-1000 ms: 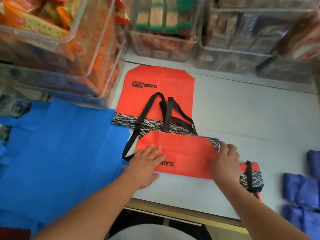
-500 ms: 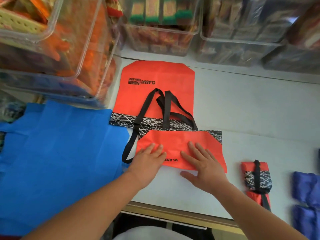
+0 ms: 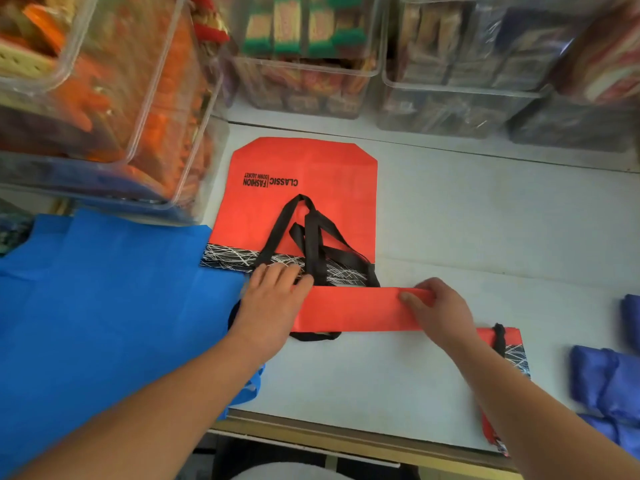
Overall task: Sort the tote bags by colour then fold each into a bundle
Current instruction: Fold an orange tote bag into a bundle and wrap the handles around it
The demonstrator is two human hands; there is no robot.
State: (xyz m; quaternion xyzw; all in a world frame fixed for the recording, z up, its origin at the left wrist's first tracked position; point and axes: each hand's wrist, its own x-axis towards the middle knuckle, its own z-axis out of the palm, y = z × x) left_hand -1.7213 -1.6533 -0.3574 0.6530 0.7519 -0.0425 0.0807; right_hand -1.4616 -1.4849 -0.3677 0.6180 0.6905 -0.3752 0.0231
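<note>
On the white surface (image 3: 467, 220), close to its near edge, we find the red bag (image 3: 304, 168) lying flat. Its print is upside down to us, and its black handles (image 3: 311, 237) are heaped over a black band (image 3: 228, 256) scribbled with white lines. The bag's near end is folded into a long red strip (image 3: 349, 308) lying crosswise between the two hands.

The left hand (image 3: 270, 303) rests on the strip's left end, its fingers close together and nearly straight, with the tips reaching onto the band. The right hand (image 3: 440, 313) pinches the strip's right end, thumb on top and fingers curled over the far edge. We see one handle loop peeking out under the strip's near edge.

Just right of that hand sits a red bundle (image 3: 512, 348), partly hidden by the right forearm. Further right, purple bundles (image 3: 609, 382) are cut off by the frame. Left of the red bag lies blue fabric (image 3: 104, 306), overhanging the surface; we cannot tell how many bags it is.

Clear bins stand along the back and left. The left bin (image 3: 104, 98) holds orange things, too blurred to name. The middle bin (image 3: 304, 53) holds green-topped packs above red-orange ones. The right bin (image 3: 467, 81) holds dark wrapped packs we cannot make out.
</note>
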